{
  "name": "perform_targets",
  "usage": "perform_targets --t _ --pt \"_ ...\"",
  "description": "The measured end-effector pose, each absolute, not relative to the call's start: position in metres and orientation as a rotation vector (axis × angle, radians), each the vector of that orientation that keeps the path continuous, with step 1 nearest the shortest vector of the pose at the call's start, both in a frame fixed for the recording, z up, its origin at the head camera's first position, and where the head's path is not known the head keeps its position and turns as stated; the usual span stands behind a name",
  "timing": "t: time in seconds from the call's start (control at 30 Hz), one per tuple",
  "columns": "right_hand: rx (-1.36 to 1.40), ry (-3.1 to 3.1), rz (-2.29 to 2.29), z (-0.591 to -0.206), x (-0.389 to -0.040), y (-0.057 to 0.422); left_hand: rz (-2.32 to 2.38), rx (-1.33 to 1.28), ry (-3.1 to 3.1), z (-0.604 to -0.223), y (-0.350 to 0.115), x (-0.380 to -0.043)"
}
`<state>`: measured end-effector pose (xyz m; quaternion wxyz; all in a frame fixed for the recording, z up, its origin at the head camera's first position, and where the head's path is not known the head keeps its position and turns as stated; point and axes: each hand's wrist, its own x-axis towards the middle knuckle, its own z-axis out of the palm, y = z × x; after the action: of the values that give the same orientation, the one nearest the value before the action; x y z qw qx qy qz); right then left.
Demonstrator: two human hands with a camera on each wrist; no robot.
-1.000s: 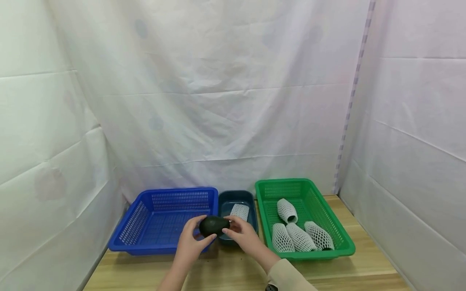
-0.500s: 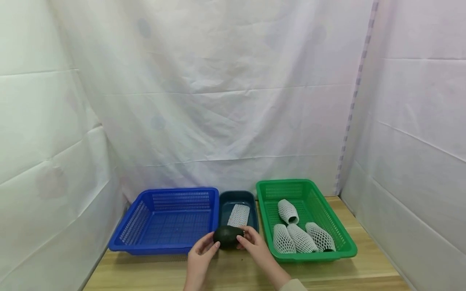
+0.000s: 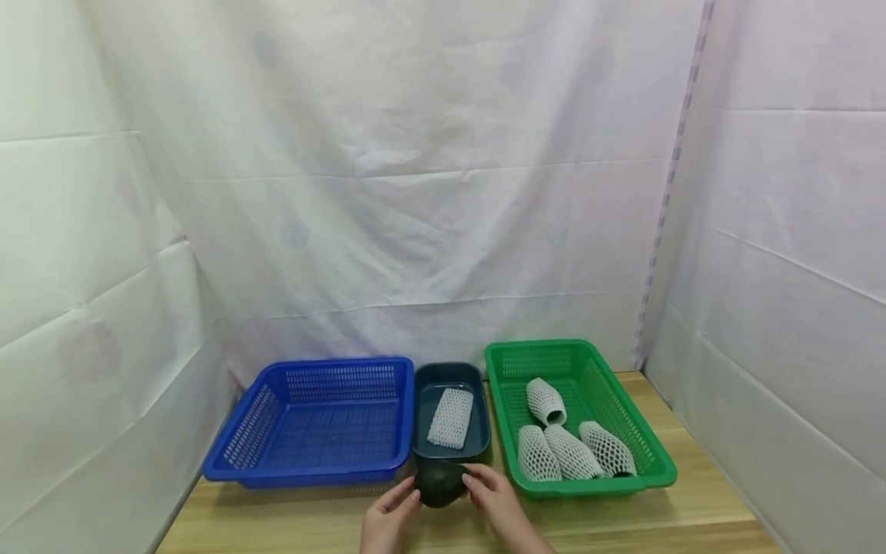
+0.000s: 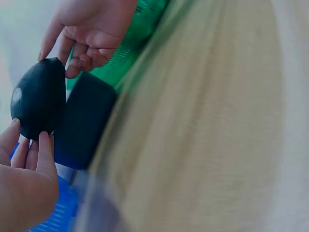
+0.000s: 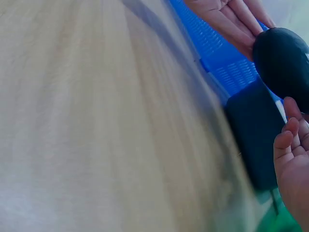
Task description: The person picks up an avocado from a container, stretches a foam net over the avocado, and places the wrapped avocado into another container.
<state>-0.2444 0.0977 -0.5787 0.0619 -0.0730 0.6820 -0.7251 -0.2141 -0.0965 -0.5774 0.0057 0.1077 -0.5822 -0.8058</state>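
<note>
A dark green avocado [image 3: 440,484] is held between both hands, just in front of the small dark teal tray [image 3: 426,408]. My left hand [image 3: 389,514] pinches its rounder end with thumb and fingertips. On the other side my right hand [image 3: 497,500] pinches the narrower end. The left wrist view shows the avocado [image 4: 39,99] raised off the table, with fingertips at both ends. Inside the teal tray lies a flat white foam net sleeve [image 3: 451,418].
At the left stands a blue plastic basket [image 3: 242,478]. A green basket [image 3: 588,486] at the right holds several avocado-sized items in white foam nets [image 3: 545,401]. White cloth [image 3: 429,231] hangs behind the wooden table [image 3: 291,523].
Both hands have moved toward me and somewhat right with the avocado, away from over the teal tray. The foam net sleeve now shows whole.
</note>
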Motion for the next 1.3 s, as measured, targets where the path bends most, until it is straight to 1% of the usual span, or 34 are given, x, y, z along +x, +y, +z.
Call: perform_targets --t 0.2,0.37,0.53,0.77,0.93,1.03,1.3 --pt "-0.068 1.987 -2.207 -0.600 -0.248 0.099 -2.693 0.383 -1.674 -0.602 -0.095 -0.219" --pt "-0.024 1.855 -2.274 -0.604 -0.244 0.100 -2.791 0.378 -1.547 -0.611 -0.089 -0.222" --pt "-0.047 1.772 -2.314 -0.622 -0.251 0.102 -2.775 0.381 -1.620 -0.615 -0.089 -0.224" --pt "-0.226 1.738 -2.336 -0.629 -0.250 0.105 -2.875 0.333 -1.593 -0.616 -0.099 -0.221" --pt "-0.309 1.710 -2.354 -0.630 -0.253 0.108 -2.803 0.321 -1.641 -0.614 -0.094 -0.222" --pt "-0.307 1.719 -2.338 -0.630 -0.252 0.108 -2.756 0.338 -1.671 -0.616 -0.090 -0.222" --pt "-0.190 1.825 -2.263 -0.629 -0.250 0.109 -2.773 0.370 -1.628 -0.618 -0.090 -0.222"
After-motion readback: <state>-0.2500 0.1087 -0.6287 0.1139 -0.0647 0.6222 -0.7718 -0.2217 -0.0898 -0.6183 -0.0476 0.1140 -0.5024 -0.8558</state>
